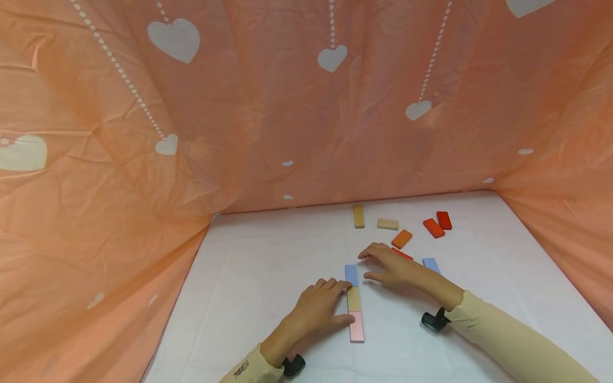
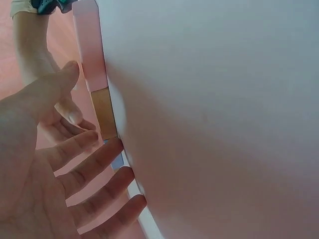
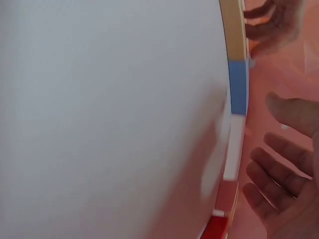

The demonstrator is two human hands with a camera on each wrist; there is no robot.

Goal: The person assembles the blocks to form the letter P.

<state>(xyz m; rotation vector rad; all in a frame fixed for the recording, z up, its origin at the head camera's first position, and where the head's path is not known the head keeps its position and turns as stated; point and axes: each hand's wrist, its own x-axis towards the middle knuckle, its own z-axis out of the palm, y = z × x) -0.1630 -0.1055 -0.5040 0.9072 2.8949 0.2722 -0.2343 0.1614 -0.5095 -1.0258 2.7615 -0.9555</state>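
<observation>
A light blue block (image 1: 351, 275), a wooden-coloured block (image 1: 353, 299) and a pink block (image 1: 356, 327) lie end to end in one straight row on the white table. Along the left side of this row is my left hand (image 1: 318, 308), fingers spread and relaxed. Its index fingertip is right at the joint of the blue and wooden blocks, and its thumb tip overlaps the pink one. My right hand (image 1: 390, 264) hovers right of the row's far end, holding nothing, thumb and fingers apart. In the right wrist view the blue block (image 3: 239, 87) is beyond its thumb.
Past my right hand lie an orange block (image 1: 402, 239), a partly hidden red block (image 1: 402, 254) and two more red blocks (image 1: 433, 228). Two wooden blocks (image 1: 358, 217) lie near the back edge. Another blue block (image 1: 431, 265) is partly behind my right forearm. An orange curtain (image 1: 383, 133) hangs behind.
</observation>
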